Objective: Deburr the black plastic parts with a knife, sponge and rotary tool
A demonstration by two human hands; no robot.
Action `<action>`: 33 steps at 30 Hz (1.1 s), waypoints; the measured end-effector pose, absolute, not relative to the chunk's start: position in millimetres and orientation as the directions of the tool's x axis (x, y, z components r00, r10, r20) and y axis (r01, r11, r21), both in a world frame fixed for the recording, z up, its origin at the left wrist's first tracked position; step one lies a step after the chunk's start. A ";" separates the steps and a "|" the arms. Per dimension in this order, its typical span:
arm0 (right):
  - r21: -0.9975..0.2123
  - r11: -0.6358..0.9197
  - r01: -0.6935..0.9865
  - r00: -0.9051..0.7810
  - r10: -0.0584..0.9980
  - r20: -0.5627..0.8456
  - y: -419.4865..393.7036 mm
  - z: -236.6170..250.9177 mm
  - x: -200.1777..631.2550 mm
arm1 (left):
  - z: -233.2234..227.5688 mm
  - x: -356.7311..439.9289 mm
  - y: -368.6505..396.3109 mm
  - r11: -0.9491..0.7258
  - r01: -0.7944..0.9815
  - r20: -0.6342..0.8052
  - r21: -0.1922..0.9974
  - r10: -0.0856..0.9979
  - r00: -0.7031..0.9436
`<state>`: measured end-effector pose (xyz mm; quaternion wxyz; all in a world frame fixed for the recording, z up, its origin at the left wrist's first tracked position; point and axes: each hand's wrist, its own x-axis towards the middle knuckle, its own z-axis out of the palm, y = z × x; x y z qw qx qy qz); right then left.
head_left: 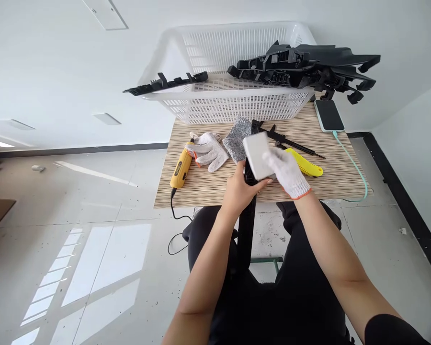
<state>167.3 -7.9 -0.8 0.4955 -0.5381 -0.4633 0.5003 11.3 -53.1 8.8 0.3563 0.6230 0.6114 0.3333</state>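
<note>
Head view: a person sat at a small surface (208,187) with a woven, striped top. The bare left hand (239,189) gripped a long black plastic part (247,225) that ran from the surface edge down between the knees, its fingers curled round the part's upper end. The gloved right hand (287,173) pressed a pale grey block (257,154) against the top of that part, fingers closed over the block's edge; motion blur hid the exact grip.

Judging from the layout, the work was partly done: a heap of similar black parts (305,67) lay across the white basket (222,103) at twelve o'clock, and one more (165,84) rested on its rim at eleven.

At ten o'clock lay a yellow rotary tool (181,170) bearing dark lettering too small to read. A spare white glove (210,149), a grey glove (237,138), a yellow utility knife (305,164) and a charging phone (328,115) carried no legible writing.
</note>
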 end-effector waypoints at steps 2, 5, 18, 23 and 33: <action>-0.998 -0.056 0.018 0.073 0.996 -0.055 -5.6 -2.4 168.8 | 9.9 11.8 -53.2 0.022 0.511 -0.048 0.859 0.998 0.039; -1.000 -0.031 0.001 0.175 0.984 -0.030 -5.0 -2.2 173.2 | 11.7 12.4 -53.4 0.061 0.471 -0.096 0.880 0.994 0.051; -1.000 0.010 -0.016 -0.113 0.994 0.011 -10.2 -1.0 172.5 | 7.8 12.1 -53.7 0.097 0.411 -0.119 0.907 0.992 0.029; -0.994 0.068 0.081 0.085 0.994 0.075 -7.9 -0.8 178.7 | 8.2 12.2 -53.0 0.065 0.426 -0.093 0.902 0.995 0.044; -0.991 0.114 0.074 0.083 0.989 0.120 -10.7 2.4 168.1 | 12.7 15.3 -53.2 0.134 0.403 -0.150 0.905 0.989 0.009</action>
